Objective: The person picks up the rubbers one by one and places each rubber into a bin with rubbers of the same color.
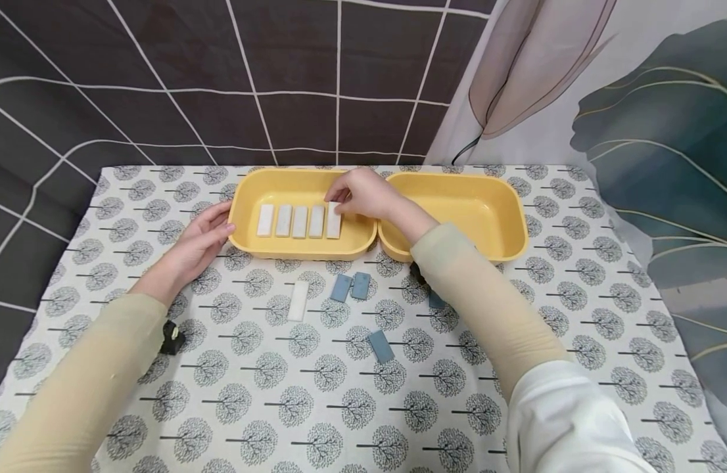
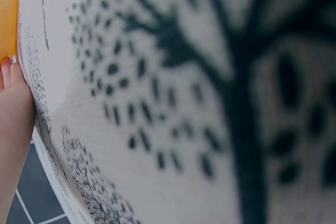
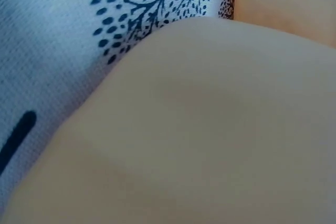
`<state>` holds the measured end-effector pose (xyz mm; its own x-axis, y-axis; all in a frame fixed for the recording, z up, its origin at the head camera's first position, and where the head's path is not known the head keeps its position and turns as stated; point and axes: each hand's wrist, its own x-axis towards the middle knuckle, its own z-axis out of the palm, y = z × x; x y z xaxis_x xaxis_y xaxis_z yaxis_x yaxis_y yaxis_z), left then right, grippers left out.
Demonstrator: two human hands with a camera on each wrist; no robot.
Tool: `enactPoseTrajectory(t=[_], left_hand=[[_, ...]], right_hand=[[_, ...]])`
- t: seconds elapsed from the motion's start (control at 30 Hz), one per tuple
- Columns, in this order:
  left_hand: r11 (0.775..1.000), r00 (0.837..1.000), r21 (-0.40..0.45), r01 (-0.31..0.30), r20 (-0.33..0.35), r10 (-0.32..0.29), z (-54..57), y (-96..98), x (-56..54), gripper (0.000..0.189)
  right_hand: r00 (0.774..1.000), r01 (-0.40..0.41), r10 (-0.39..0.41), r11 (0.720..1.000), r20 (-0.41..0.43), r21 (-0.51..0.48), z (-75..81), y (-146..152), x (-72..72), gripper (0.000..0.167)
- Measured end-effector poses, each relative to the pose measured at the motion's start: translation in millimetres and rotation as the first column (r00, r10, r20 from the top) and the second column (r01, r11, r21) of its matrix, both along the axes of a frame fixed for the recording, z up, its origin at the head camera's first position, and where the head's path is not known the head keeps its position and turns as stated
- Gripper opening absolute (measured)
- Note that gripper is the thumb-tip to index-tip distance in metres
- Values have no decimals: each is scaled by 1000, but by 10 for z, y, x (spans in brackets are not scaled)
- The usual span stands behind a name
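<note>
My left hand point(image 1: 200, 240) rests against the left end of a yellow bin point(image 1: 304, 251), its fingers fairly straight along the outer wall. In that bin several white rectangular tiles lie side by side in a row; the leftmost is a white tile point(image 1: 265, 220). Over the right end of the row, my right hand point(image 1: 363, 192) reaches in and pinches the upper part of the last white tile point(image 1: 333, 226). Part of its grip is hidden behind the fingers. The left wrist view catches only the edge of the left hand point(image 2: 11, 95); the right wrist view is mostly filled by sleeve point(image 3: 199, 129).
A second yellow bin point(image 1: 488, 230) adjoins the first on the right, partly behind the right forearm. On the tree-print cloth point(image 1: 251, 394) lie a loose white tile point(image 1: 298, 301), two adjacent blue tiles point(image 1: 360, 286) and another blue tile point(image 1: 380, 346) nearer. A dark tiled-pattern backdrop point(image 1: 286, 59) stands behind.
</note>
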<state>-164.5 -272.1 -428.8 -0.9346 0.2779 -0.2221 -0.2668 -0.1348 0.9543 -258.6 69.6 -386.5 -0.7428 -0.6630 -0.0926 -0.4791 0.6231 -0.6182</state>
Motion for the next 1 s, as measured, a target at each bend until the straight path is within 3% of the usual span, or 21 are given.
enactPoseTrajectory(t=[1.0], left_hand=[[1000, 1000, 25, -3, -24, 4, -20, 8, -4, 72]], right_hand=[[1000, 17, -16, 997, -18, 76, -39, -5, -1, 30]])
